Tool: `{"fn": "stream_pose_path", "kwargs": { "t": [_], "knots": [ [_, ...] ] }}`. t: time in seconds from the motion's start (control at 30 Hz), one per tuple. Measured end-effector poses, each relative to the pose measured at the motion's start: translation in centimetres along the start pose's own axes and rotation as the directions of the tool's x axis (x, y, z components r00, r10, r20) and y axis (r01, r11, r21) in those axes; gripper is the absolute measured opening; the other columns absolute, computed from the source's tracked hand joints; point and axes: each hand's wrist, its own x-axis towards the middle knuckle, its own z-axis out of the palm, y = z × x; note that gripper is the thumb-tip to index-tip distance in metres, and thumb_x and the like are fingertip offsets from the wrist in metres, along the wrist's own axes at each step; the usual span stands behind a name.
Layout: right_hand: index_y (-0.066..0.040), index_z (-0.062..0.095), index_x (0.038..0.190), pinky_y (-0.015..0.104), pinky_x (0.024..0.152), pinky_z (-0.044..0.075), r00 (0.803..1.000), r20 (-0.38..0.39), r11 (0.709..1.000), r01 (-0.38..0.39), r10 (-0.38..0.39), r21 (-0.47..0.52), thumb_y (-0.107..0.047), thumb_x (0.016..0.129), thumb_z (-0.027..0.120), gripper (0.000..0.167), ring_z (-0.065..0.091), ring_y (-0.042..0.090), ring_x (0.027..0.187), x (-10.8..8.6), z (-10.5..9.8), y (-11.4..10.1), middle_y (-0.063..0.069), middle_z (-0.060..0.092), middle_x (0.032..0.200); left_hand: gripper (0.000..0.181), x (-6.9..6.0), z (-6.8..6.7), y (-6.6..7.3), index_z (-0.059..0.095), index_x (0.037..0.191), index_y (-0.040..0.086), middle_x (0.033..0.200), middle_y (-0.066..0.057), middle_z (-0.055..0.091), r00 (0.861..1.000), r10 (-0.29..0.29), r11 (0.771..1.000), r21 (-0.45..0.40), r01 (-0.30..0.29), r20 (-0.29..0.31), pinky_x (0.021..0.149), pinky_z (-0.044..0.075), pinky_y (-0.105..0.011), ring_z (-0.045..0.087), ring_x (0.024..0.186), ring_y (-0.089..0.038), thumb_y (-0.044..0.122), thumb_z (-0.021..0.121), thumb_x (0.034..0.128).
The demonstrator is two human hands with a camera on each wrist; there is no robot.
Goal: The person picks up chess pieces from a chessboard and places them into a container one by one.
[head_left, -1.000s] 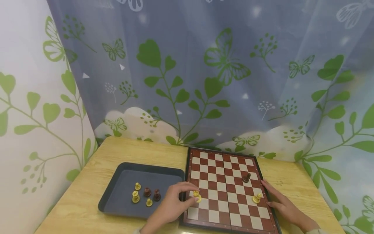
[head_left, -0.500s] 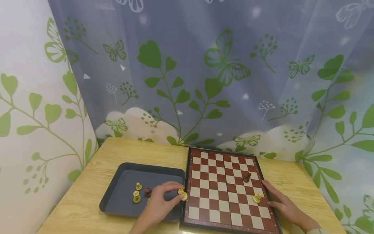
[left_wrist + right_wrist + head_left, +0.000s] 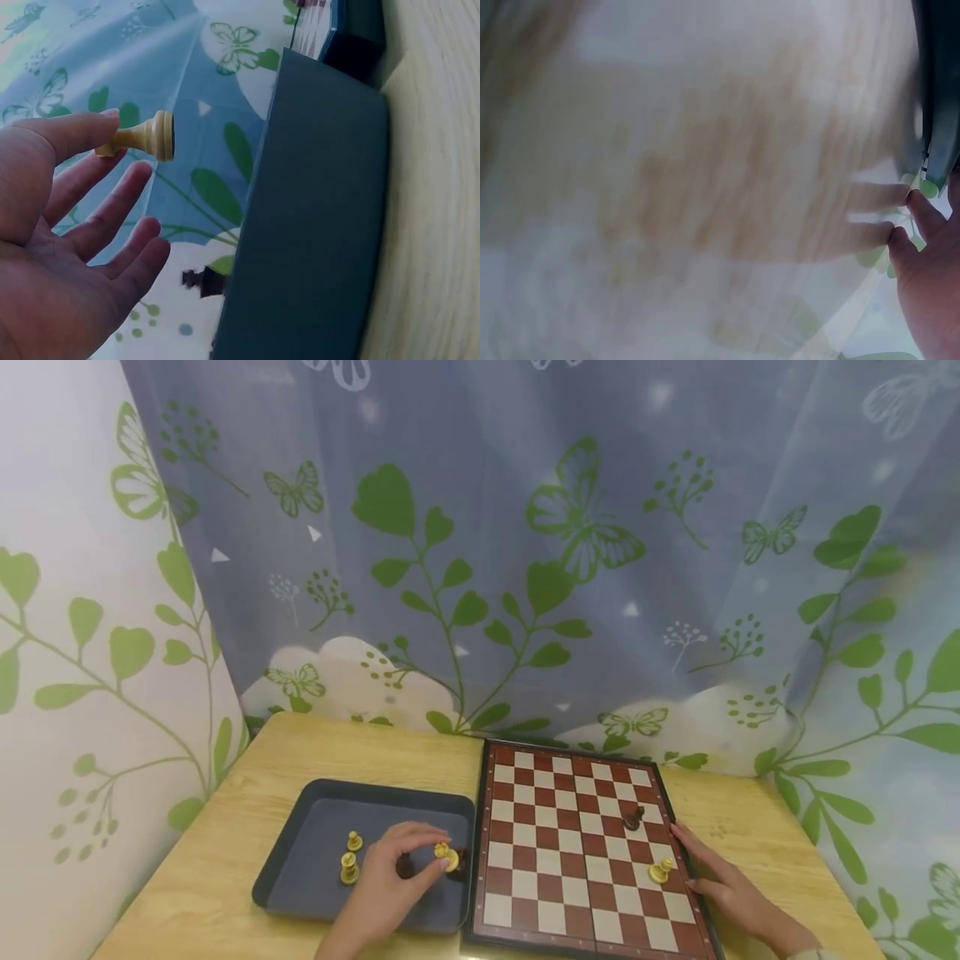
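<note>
My left hand is over the dark tray, pinching a yellow chess piece between thumb and forefinger. In the left wrist view this piece lies sideways in the grip, base to the right, and the other fingers are spread. Yellow chess pieces and dark ones stand in the tray, some partly hidden by the hand. My right hand rests against the right edge of the chessboard, fingers fairly straight. A dark chess piece and a yellow one lie tilted on the board.
The tray sits close against the board's left edge on a wooden table. A leaf-and-butterfly patterned curtain hangs behind the table and along its sides.
My left hand has moved left from above the board to over the tray, still holding the yellow chess piece. The right hand stays where it was.
</note>
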Motion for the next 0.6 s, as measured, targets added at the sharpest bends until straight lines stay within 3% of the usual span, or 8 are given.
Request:
{"fn": "stream_pose_path", "kwargs": {
  "t": [0.23,0.47,0.6],
  "knots": [
    [-0.005,0.025,0.162,-0.001,0.095,0.024,0.999,0.025,0.999,-0.034,0.034,0.025,-0.007,0.098,0.059,0.072,0.012,-0.031,0.132,-0.2,0.0,0.2,-0.027,0.013,0.158,0.022,0.1,-0.6,-0.4,0.077,0.106,0.031,0.114,0.009,0.07,0.995,-0.016,1.0,-0.009,0.016,-0.093,0.108,0.04,-0.057,0.057,0.121,-0.021,0.021,0.082,0.0875],
    [-0.003,0.023,0.161,-0.003,0.095,0.019,0.999,0.032,0.998,-0.004,0.002,0.063,-0.004,0.098,0.058,0.072,0.012,-0.03,0.133,0.1,-0.1,0.0,-0.024,0.012,0.159,0.024,0.5,-1.6,-1.4,0.078,0.108,0.023,0.117,0.004,0.07,0.977,-0.017,0.997,0.07,0.032,-0.213,0.082,0.055,-0.038,0.054,0.12,-0.025,0.014,0.082,0.0864],
    [-0.002,0.023,0.161,-0.004,0.096,0.019,1.0,0.029,0.998,0.008,-0.01,0.062,-0.004,0.098,0.058,0.072,0.012,-0.03,0.134,0.2,-0.3,-0.1,-0.023,0.012,0.16,0.022,0.8,-2.3,-1.9,0.079,0.108,0.015,0.119,-0.003,0.07,0.966,-0.014,0.994,0.101,0.041,-0.26,0.099,0.049,-0.055,0.052,0.125,-0.035,0.013,0.082,0.0862]
  ]
}}
